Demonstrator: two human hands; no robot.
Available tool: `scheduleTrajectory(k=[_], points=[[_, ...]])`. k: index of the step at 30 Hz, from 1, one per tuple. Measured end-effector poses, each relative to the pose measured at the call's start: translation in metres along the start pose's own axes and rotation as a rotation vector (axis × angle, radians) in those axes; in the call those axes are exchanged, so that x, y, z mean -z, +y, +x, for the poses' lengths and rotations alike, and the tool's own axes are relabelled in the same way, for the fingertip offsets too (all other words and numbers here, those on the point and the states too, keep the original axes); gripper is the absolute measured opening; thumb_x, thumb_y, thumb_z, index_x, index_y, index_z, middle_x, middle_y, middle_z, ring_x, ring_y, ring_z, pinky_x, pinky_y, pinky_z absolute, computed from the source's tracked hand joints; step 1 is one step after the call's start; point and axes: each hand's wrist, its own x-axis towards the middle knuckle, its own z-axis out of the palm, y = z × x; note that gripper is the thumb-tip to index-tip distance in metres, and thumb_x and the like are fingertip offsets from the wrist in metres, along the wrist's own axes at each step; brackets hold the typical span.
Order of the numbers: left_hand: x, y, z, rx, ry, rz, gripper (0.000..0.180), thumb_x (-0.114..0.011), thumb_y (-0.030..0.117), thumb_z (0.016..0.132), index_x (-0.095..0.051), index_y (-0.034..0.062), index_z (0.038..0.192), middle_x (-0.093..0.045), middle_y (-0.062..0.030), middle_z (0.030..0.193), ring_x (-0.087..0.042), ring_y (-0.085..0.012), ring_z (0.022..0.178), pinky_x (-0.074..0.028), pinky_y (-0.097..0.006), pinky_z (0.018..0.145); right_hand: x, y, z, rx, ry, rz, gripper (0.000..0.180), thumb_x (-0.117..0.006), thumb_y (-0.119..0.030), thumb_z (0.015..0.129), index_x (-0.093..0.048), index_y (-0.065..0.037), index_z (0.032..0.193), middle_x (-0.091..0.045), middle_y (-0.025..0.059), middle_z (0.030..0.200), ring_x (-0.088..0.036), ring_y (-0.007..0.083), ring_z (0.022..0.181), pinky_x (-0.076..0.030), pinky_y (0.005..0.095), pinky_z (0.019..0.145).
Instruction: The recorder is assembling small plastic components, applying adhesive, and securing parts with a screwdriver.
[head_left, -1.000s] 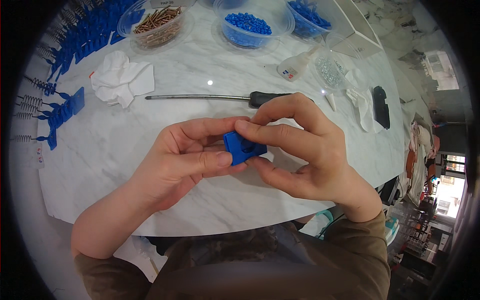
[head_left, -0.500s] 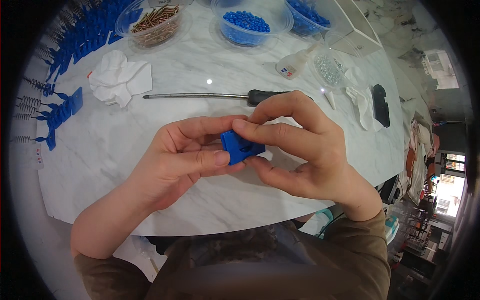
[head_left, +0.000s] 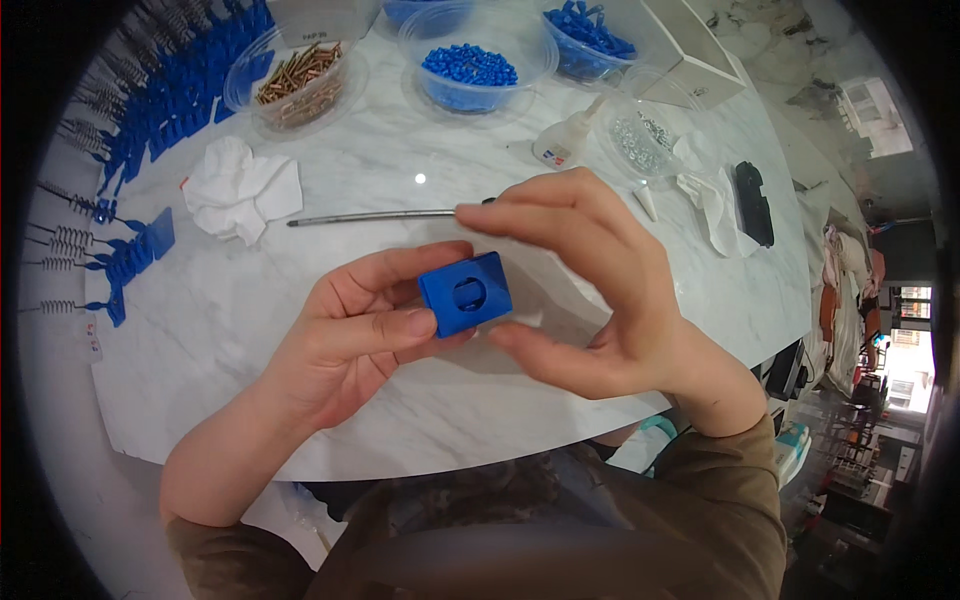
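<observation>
The left hand [head_left: 345, 335] pinches a blue rectangular plastic block [head_left: 490, 284] by its left end, thumb against fingers; the right hand [head_left: 610, 300] is released, thumb and fingers spread apart just beside it. The block hangs above the desk [head_left: 440, 435], closer to the near edge than the far one. With only one end gripped, a loosened thumb could let it twist or drop. The right fingers, passing over the black-handled steel screwdriver [head_left: 380, 217], could knock that if they dipped. The block's round-holed face looks upward; its long axis runs left to right, the right end angled slightly toward the desk's far edge.
</observation>
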Motion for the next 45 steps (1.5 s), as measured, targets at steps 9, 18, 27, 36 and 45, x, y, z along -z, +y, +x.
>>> scheduleTrajectory(k=[9,18,27,36,45], points=[[0.003,0.002,0.002,-0.021,-0.008,-0.165,0.053,-0.059,-0.001,0.087,-0.042,-0.0035,0.137,-0.040,-0.0300,0.140,-0.046,-0.0448,0.126,-0.053,-0.039,0.098,0.000,0.011,-0.007,-0.496,0.226,0.726,0.023,-0.049,-0.008,0.093,-0.061,0.003,0.109,-0.061,0.0065,0.093,-0.058,0.0125,0.087,-0.048,0.0278,0.078],[0.002,0.002,0.002,-0.027,-0.063,-0.204,0.050,-0.059,0.000,0.086,-0.046,-0.0030,0.135,-0.037,-0.0323,0.140,-0.045,-0.0468,0.125,-0.052,-0.041,0.098,0.000,0.012,-0.008,-0.644,0.110,0.978,0.021,-0.056,-0.014,0.092,-0.064,0.002,0.103,-0.063,0.0039,0.086,-0.057,0.0081,0.071,-0.049,0.0250,0.065],[0.007,0.001,-0.002,-0.059,-0.112,-0.077,0.049,-0.059,0.006,0.089,-0.046,-0.0023,0.136,-0.044,-0.0265,0.139,-0.049,-0.0368,0.126,-0.048,-0.041,0.102,-0.002,0.009,-0.009,-0.643,0.066,1.034,0.021,-0.057,-0.013,0.092,-0.064,0.004,0.102,-0.065,0.0079,0.087,-0.062,0.0116,0.073,-0.051,0.0254,0.066],[0.009,0.001,-0.004,-0.070,-0.163,-0.018,0.048,-0.058,0.008,0.092,-0.044,-0.0034,0.137,-0.050,-0.0195,0.137,-0.054,-0.0270,0.123,-0.047,-0.042,0.101,-0.001,0.009,-0.009,-0.631,0.013,1.034,0.018,-0.067,-0.009,0.087,-0.065,0.003,0.099,-0.067,0.0059,0.087,-0.062,0.0095,0.077,-0.052,0.0250,0.066],[0.008,0.002,-0.002,-0.050,-0.158,-0.018,0.048,-0.058,0.011,0.093,-0.044,-0.0039,0.137,-0.054,-0.0187,0.133,-0.055,-0.0274,0.121,-0.049,-0.040,0.099,-0.003,0.013,-0.009,-0.636,0.015,1.001,0.019,-0.072,-0.011,0.084,-0.066,0.002,0.096,-0.067,0.0052,0.084,-0.063,0.0093,0.074,-0.052,0.0237,0.063]])
